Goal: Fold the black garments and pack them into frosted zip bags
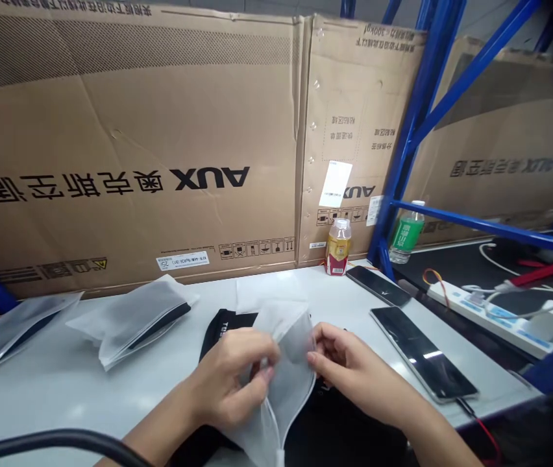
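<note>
A frosted plastic zip bag [289, 383] is between my two hands, its mouth spread apart toward me. My left hand [240, 376] pinches one side of the opening between thumb and fingers. On the other side, my right hand [349, 370] grips the bag's edge with its fingertips. Under the bag lies black fabric [215, 331] with white lettering, largely covered by the hands and bag. Two more frosted bags, a nearer one [145, 318] and a farther-left one [18, 331], rest to the left with something dark inside each.
A big cardboard box [130, 130] stands behind the white table [86, 402]. Two phones [422, 353] lie at right, near a small red-and-yellow bottle [338, 248]. Beyond the blue rack post [415, 117] are a water bottle [407, 235] and a power strip [491, 321]. A black cable [57, 440] crosses lower left.
</note>
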### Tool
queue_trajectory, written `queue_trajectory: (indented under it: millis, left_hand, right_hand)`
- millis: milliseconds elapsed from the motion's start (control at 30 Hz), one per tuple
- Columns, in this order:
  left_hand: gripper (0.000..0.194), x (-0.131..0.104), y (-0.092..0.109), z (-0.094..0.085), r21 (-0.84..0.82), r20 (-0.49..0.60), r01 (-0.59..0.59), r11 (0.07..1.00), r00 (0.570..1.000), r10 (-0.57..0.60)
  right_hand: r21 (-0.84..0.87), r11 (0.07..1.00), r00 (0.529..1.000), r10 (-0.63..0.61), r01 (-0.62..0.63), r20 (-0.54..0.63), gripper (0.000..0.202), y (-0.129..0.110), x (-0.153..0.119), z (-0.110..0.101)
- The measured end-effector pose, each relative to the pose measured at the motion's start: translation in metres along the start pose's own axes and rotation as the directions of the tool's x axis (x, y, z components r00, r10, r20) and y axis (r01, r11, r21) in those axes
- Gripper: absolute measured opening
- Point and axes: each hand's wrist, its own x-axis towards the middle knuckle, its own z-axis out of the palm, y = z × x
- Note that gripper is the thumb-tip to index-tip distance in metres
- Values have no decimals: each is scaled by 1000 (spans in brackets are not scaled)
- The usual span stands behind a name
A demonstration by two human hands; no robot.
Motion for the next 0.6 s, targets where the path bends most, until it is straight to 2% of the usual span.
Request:
queue_trajectory:
  millis: [100, 167, 233, 267, 367, 467, 533, 600]
  left_hand:
    - [32, 3, 0, -4, 18, 246, -65, 998, 967, 59]
    - [23, 3, 0, -2, 14, 302, -93, 996, 950, 85]
    - [6, 2, 0, -1, -25, 258, -85, 996, 962, 89]
    - [6, 1, 0, -1, -49, 212, -61, 997, 975, 70]
    - [21, 0, 0, -4, -61, 30, 92, 994, 996, -90]
    - [35, 2, -2, -9, -23, -130, 267, 963, 955, -267]
    - [38, 3, -6, -12, -3, -191, 340, 941, 923, -334]
    - [39, 3, -12, -14, 24, -220, 384, 923, 903, -370]
  right_hand:
    - [21, 1000, 1000, -3, 2, 19, 18, -7, -1, 7]
    - [17, 1000, 999, 6, -6, 49, 23, -10, -1, 12]
    - [-24, 1000, 997, 19, -18, 75, 30, -8, 2, 11]
    - [-58, 998, 996, 31, -26, 84, 33, -6, 3, 9]
    - [-216, 976, 995, 58, -40, 78, 39, 1, 11, -3]
    - [-495, 866, 992, 14, -73, -123, 44, 1, 21, -8]
    - [-618, 773, 964, -27, -147, -263, 43, -2, 27, -2]
    - [-666, 719, 952, -24, -197, -307, 43, -6, 32, 9]
